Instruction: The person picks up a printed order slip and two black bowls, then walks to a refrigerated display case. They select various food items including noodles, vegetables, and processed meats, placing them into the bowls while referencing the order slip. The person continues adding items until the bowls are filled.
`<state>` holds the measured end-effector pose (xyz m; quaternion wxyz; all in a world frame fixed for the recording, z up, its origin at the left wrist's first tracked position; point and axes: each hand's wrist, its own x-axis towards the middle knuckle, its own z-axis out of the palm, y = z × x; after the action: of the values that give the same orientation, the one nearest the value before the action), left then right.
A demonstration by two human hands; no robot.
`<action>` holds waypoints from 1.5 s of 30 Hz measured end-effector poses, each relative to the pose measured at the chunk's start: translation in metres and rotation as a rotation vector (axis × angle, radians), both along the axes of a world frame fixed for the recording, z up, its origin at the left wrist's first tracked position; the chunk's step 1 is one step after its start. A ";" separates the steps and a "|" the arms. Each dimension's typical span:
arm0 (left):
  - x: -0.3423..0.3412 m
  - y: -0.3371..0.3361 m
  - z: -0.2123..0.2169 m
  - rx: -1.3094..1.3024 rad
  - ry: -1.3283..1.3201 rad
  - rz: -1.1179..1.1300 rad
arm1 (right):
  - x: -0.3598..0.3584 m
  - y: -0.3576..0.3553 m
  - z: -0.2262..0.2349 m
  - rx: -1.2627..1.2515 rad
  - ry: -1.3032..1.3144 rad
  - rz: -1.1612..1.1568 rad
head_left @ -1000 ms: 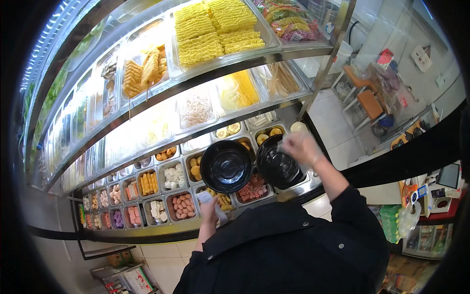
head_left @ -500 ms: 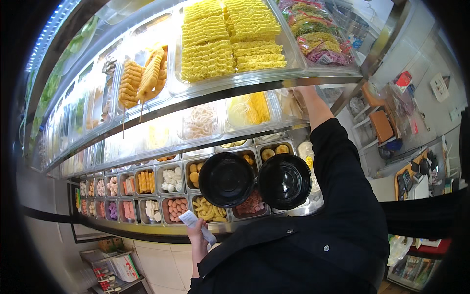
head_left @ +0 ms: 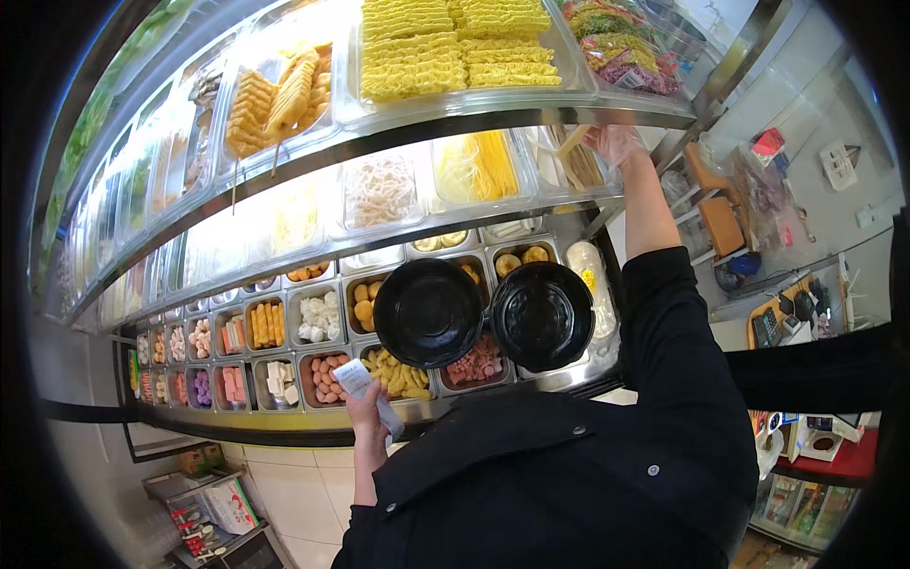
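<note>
Left hand (head_left: 366, 413) gripping receipt (head_left: 353, 378), right hand (head_left: 620, 144) pinching pale flat strip (head_left: 573, 141), I should avoid the upper shelf's front edge (head_left: 427, 123).

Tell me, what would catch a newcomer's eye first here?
Probably the bright yellow noodles at the top centre. Next, the two black bowls side by side near the middle. Then the left hand, lower down, holding a white slip, and the right hand at the upper right, beside flat strips.

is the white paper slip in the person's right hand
No, the left hand holds the white paper slip, while the right hand is up by the flat strips on the shelf.
</note>
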<state>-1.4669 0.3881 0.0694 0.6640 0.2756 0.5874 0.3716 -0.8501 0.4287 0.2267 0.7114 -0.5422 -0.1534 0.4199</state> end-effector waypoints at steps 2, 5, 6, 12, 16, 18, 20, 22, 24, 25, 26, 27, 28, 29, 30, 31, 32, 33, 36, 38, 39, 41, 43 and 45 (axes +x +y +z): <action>-0.001 0.003 0.003 0.042 0.002 0.001 | -0.010 -0.005 0.000 0.108 0.020 0.075; -0.009 0.005 0.007 0.038 0.005 -0.020 | -0.043 -0.016 0.000 0.307 0.018 0.056; -0.013 0.005 0.008 0.029 -0.007 -0.038 | -0.059 -0.024 -0.002 0.306 0.037 0.040; -0.035 -0.001 0.003 0.047 -0.054 -0.077 | -0.169 -0.085 -0.029 0.231 -0.021 0.108; -0.040 -0.003 0.002 0.059 -0.136 -0.085 | -0.218 -0.111 -0.063 0.088 0.112 0.175; -0.041 -0.004 0.003 0.011 -0.077 -0.084 | -0.231 -0.119 -0.081 0.045 0.166 0.103; -0.042 -0.005 0.004 0.002 -0.066 -0.091 | -0.237 -0.128 -0.098 -0.096 0.188 -0.025; -0.043 -0.007 0.005 0.006 -0.085 -0.084 | -0.236 -0.143 -0.113 -0.273 0.040 0.056; -0.043 -0.009 0.005 0.021 -0.114 -0.075 | -0.234 -0.149 -0.128 -0.552 -0.316 0.021; -0.043 -0.010 0.006 0.007 -0.119 -0.083 | -0.232 -0.154 -0.134 -0.584 -0.216 0.060; -0.042 -0.011 0.006 0.024 -0.139 -0.086 | -0.230 -0.156 -0.141 -0.552 -0.185 0.033; -0.041 -0.012 0.006 0.011 -0.130 -0.086 | -0.228 -0.158 -0.147 -0.519 -0.153 0.007; -0.040 -0.013 0.005 0.011 -0.127 -0.082 | -0.228 -0.159 -0.153 -0.564 -0.112 -0.053; -0.038 -0.014 0.005 0.024 -0.135 -0.079 | -0.224 -0.161 -0.157 -0.615 -0.224 -0.011; -0.037 -0.014 0.005 0.002 -0.113 -0.088 | -0.223 -0.161 -0.162 -0.549 -0.200 -0.031; -0.035 -0.014 0.004 -0.008 -0.102 -0.097 | -0.220 -0.163 -0.166 -0.504 -0.193 -0.086; -0.034 -0.015 0.004 0.009 -0.100 -0.108 | -0.218 -0.164 -0.170 -0.470 -0.184 -0.131; -0.031 -0.015 0.002 0.003 -0.084 -0.076 | -0.215 -0.164 -0.173 -0.438 -0.146 -0.135; -0.026 -0.018 0.000 0.015 -0.086 -0.064 | -0.203 -0.165 -0.185 -0.371 -0.037 -0.127; -0.024 -0.019 -0.001 -0.002 -0.060 -0.069 | -0.196 -0.163 -0.195 -0.326 0.093 -0.171; -0.023 -0.020 -0.001 -0.010 -0.059 -0.070 | -0.193 -0.161 -0.200 -0.312 0.108 -0.192; -0.021 -0.022 -0.002 -0.021 -0.055 -0.070 | -0.190 -0.158 -0.208 -0.276 0.162 -0.209; -0.019 -0.024 -0.002 -0.035 -0.038 -0.061 | -0.188 -0.155 -0.212 -0.282 0.252 -0.246; -0.017 -0.027 -0.003 -0.019 -0.050 -0.057 | -0.189 -0.152 -0.211 -0.270 0.244 -0.249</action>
<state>-1.4838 0.3612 0.0668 0.6914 0.2764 0.5660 0.3538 -1.0393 0.2764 0.0161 0.6920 -0.5926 0.0594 0.4080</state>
